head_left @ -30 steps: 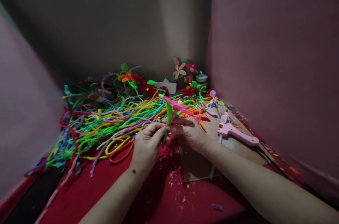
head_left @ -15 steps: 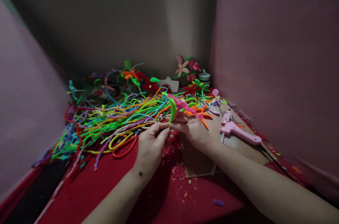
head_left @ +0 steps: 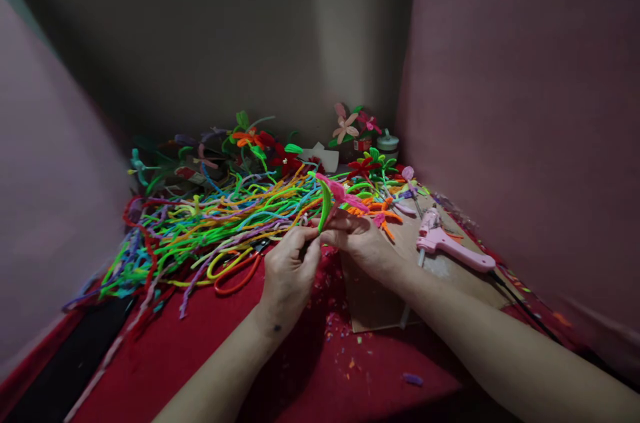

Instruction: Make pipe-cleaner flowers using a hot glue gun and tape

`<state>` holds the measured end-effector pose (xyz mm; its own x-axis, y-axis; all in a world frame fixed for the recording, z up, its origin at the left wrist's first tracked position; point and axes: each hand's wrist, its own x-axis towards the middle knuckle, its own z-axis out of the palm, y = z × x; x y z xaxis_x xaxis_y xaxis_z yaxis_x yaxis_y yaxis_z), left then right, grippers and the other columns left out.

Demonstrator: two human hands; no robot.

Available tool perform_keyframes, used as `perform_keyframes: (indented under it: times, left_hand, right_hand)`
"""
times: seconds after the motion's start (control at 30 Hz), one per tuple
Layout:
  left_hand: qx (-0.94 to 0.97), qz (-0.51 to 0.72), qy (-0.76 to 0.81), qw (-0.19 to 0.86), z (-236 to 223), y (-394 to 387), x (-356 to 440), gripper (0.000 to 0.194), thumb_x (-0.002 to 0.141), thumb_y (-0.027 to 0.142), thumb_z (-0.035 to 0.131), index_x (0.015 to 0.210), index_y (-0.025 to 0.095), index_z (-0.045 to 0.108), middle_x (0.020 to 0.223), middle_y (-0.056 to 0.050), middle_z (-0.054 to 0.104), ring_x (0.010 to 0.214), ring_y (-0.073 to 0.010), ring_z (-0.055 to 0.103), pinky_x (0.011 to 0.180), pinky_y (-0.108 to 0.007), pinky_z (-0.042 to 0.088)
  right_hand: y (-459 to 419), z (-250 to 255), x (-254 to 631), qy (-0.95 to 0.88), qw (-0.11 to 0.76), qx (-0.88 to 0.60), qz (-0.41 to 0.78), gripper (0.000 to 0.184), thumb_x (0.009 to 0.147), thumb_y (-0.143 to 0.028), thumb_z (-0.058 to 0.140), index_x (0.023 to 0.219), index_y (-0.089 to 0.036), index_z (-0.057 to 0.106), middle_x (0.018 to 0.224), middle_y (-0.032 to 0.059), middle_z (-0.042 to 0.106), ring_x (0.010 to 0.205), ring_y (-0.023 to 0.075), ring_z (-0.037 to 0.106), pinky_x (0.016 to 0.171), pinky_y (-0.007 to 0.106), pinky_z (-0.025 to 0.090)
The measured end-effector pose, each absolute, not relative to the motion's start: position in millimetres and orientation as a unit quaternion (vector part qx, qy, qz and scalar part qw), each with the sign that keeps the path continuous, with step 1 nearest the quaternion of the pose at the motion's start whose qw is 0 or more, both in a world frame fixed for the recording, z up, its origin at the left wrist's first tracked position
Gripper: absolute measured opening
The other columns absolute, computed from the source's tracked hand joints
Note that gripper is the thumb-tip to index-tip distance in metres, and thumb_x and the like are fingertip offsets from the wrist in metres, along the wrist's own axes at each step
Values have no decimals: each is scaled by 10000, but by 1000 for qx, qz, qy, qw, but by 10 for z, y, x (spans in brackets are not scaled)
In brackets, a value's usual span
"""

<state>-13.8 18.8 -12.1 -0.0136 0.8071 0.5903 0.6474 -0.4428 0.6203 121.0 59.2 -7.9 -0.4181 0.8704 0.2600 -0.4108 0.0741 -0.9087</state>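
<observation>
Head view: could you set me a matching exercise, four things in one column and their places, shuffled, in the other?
Things
1. Pink flower with green leaf
2. Pink glue gun
3. Short purple piece
4. Lidded jar

Places
A. Near the front edge of the red cloth
B. At the back, close to the wall
C. Held by the left hand and right hand
D. Lying on the brown board

Pairs: 1-C, 2-D, 3-A, 4-B
</observation>
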Motion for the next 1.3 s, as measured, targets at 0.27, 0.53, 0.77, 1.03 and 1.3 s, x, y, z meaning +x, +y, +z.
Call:
perform_keyframes:
  times: [0.27,0.53,0.77,1.03,1.3]
  left_hand:
    - [633,514,543,201,-91,170,-136,144,800,264,551,855,174,649,803,-32,668,735,-151,608,670,-237,458]
    - [600,514,565,239,-56,144,-140,142,782,293,569,822,178,641,717,-6,637,584,-109,521,513,-200,383]
    - [557,533,558,307,-23,129,-106,147,755,305,606,802,168,635,536,52,501,442,-61,359,409,-178,266]
    - [440,565,458,526,60,90,-100,138,730,255,674,749,153,583,514,62,488,408,-23,342,386,-135,243]
    - [410,524,394,634,112,129,-165,162,714,235,688,795,110,626,458,60,468,332,-27,338,295,-133,324]
  right_hand:
    - [565,-35,1250,-568,489,-233,620,185,657,-295,723,830,-234,744,817,5,711,858,186,619,907,388,431]
    - [532,1,1224,-569,495,-231,614,191,707,-357,684,856,-259,751,837,8,712,900,189,605,925,396,404]
    - [546,-26,1221,-566,496,-225,619,255,698,-386,689,892,-232,748,856,17,715,915,200,604,922,394,410]
    - [641,-173,1220,-533,489,-171,669,207,703,-341,706,882,-241,741,884,16,715,912,189,612,914,386,418]
    - [699,-181,1307,-585,426,-135,677,182,728,-294,707,902,-251,737,915,9,698,911,175,611,940,400,403]
